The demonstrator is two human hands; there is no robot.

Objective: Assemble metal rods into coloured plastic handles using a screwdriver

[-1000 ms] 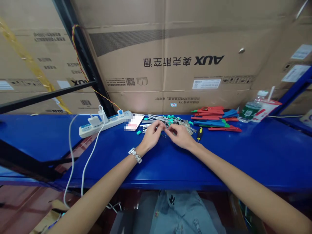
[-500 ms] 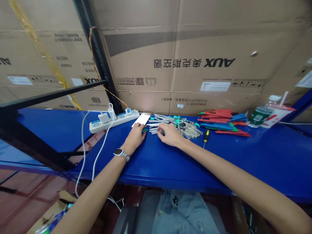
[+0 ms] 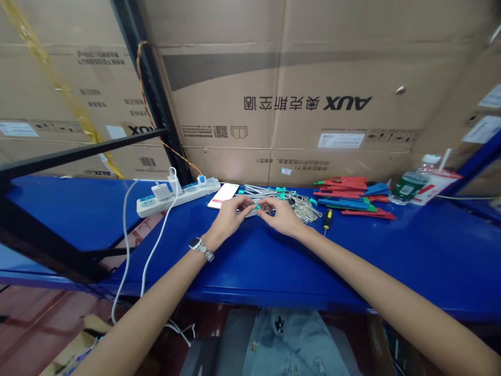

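Note:
My left hand (image 3: 231, 213) and my right hand (image 3: 282, 215) meet over the near edge of a pile of metal rods (image 3: 260, 191). Between their fingertips sits a small teal plastic piece (image 3: 258, 207), pinched from both sides. Its exact shape is too small to make out. Behind and right of my right hand, the pile goes on with flat metal pieces (image 3: 307, 209) and more teal parts (image 3: 281, 193). A phone (image 3: 223, 195) with a lit white screen lies just behind my left hand.
A white power strip (image 3: 183, 197) with plugs and cables lies left. Rightward are a yellow-black screwdriver (image 3: 327, 219), red and blue plastic pieces (image 3: 344, 188), a bottle (image 3: 407, 187) and a cup (image 3: 436, 188). Large cardboard boxes (image 3: 297, 68) stand behind the blue table (image 3: 250, 271).
My hands have come together from apart, the left moving right. The teal piece is now held between both. The phone screen shows more fully.

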